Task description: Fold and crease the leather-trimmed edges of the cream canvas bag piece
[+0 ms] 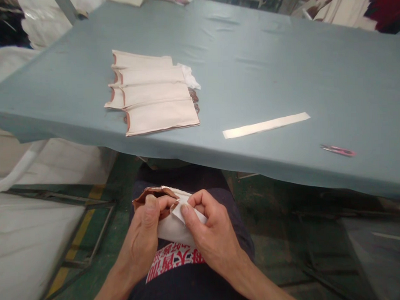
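Both my hands rest over my lap, below the table's near edge. My left hand (144, 233) and my right hand (206, 230) are closed on a small cream fabric piece (174, 227) with a brown lining showing at its top left. My right thumb and fingers pinch a white folded edge of it. On the grey-blue table (282, 68) lies a stack of several folded cream fabric pieces (152, 92) with brown edges, overlapping like steps.
A long cream fabric strip (266, 125) lies right of the stack. Small pink thread snips (338, 150) sit near the table's front right edge. White cloth bundles (22, 243) are at the left, and more piled fabric (342, 7) lies behind the table.
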The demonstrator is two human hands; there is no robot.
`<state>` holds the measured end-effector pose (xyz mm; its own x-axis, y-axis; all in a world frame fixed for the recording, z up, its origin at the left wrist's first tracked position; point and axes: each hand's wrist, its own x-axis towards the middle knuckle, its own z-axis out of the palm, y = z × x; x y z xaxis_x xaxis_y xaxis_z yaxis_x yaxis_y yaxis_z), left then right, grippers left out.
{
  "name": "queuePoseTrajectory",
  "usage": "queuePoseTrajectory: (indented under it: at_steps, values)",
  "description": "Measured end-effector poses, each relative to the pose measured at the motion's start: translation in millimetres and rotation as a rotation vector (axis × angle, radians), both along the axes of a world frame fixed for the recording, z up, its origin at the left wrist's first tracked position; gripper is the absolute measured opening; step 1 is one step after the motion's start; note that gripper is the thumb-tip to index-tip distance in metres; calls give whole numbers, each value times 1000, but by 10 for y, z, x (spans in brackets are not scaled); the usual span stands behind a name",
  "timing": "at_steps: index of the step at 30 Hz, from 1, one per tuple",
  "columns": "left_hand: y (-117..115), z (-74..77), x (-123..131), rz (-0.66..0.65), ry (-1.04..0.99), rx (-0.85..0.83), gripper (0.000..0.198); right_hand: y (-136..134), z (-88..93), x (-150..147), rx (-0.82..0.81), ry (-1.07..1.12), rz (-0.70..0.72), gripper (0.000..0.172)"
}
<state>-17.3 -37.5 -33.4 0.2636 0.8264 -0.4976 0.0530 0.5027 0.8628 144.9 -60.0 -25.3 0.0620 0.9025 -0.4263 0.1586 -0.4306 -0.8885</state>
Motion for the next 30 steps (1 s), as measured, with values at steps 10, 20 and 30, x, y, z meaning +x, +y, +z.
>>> queuePoseTrajectory:
  at_steps: [10,20,30]
  values:
    - [95,132,10,-108,191,181,69,30,-13,2,57,-64,7,22]
    - [192,218,-30,-251,298,305,34,56,-32,24,69,-23,23,24]
    - [189,164,66,-205,362,326,29,77,-67,36,5,49,21,27]
